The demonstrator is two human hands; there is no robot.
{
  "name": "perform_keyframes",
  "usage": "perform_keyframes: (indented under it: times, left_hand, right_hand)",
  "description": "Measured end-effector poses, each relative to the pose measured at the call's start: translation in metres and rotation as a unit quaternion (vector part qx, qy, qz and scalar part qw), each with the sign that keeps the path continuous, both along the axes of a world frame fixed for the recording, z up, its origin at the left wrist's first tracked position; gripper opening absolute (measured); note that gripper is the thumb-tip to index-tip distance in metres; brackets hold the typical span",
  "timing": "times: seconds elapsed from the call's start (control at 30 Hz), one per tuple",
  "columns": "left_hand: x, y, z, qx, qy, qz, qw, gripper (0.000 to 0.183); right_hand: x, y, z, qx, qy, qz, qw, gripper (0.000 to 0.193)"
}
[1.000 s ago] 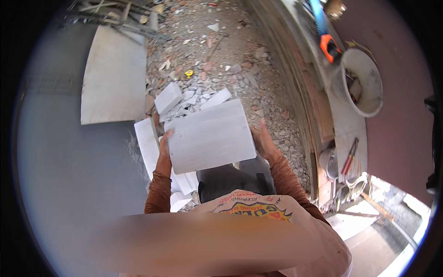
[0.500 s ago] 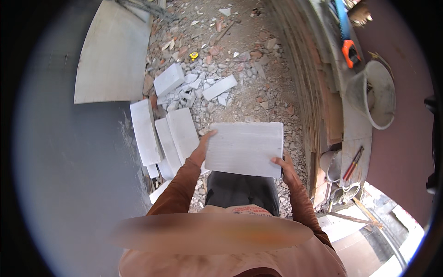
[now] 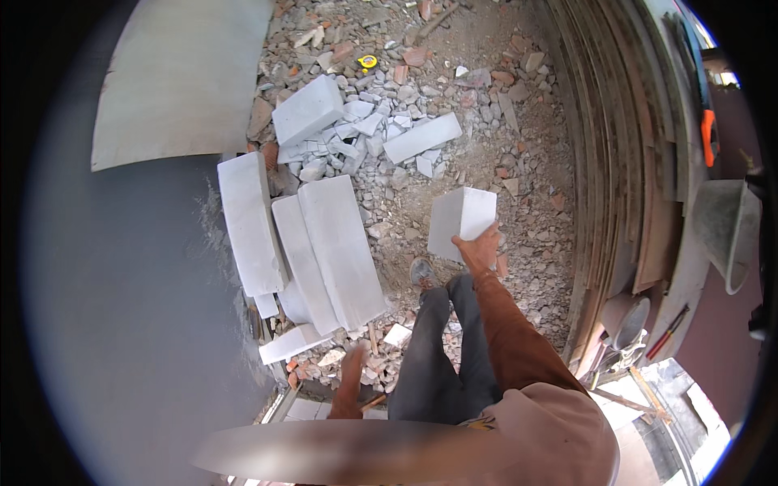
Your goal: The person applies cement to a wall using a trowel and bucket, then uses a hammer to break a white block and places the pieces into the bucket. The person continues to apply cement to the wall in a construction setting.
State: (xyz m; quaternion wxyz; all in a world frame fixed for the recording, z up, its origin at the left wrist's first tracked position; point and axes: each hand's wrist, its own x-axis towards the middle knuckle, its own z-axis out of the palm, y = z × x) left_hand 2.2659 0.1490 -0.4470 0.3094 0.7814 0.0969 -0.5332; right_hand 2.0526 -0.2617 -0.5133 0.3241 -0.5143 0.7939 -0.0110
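A white lightweight concrete block (image 3: pixel 447 223) is in the grip of my right hand (image 3: pixel 481 248), above the rubble in front of my legs. Its end face is turned up and toward the right, and my fingers close on its near right side. My left hand (image 3: pixel 352 374) is low, apart from the held block, near the rubble's front edge; blur hides how its fingers are set. Left of my legs, several more white blocks (image 3: pixel 342 243) lean side by side along the grey surface.
Broken white pieces and a block (image 3: pixel 309 109) lie on the rubble, with a yellow tape measure (image 3: pixel 368 61) beyond. Stacked boards (image 3: pixel 620 146) line the right side. An orange-handled saw (image 3: pixel 709 138), a bucket (image 3: pixel 724 227) and red-handled pincers (image 3: pixel 666 334) are farther right.
My left hand has let go of the block and dropped down and back. My right hand alone now holds it, turned end-up and farther forward. The view has shifted, showing my legs and one shoe.
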Motion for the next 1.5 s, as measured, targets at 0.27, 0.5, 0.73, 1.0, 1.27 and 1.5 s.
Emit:
perform_keyframes:
  times: [0.27,0.5,0.73,1.0,1.27,1.5]
  left_hand:
    - [-0.030,0.178,0.029,0.317,0.064,0.132,0.937,0.041]
    - [-0.043,0.059,0.004,0.148,0.165,0.063,0.973,0.031]
    - [-0.023,-0.060,0.013,0.021,0.095,0.000,0.995,0.052]
    - [-0.019,-0.075,0.066,0.074,0.065,-0.141,0.985,0.051]
    - [-0.111,-0.133,0.088,0.096,0.006,-0.223,0.970,0.045]
    - [-0.302,-0.222,0.089,0.165,0.022,-0.524,0.835,0.039]
  right_hand:
    - [0.063,0.020,-0.122,-0.002,0.057,0.031,0.998,0.124]
    - [0.077,0.025,-0.101,0.032,0.033,0.022,0.999,0.125]
    - [0.037,0.000,-0.054,0.168,-0.087,0.018,0.982,0.117]
    - [-0.035,0.044,-0.015,0.113,-0.226,0.176,0.951,0.065]
    - [-0.307,0.214,0.035,0.195,-0.274,-0.002,0.942,0.067]
    - [-0.597,0.346,0.065,0.044,-0.148,-0.385,0.910,0.040]
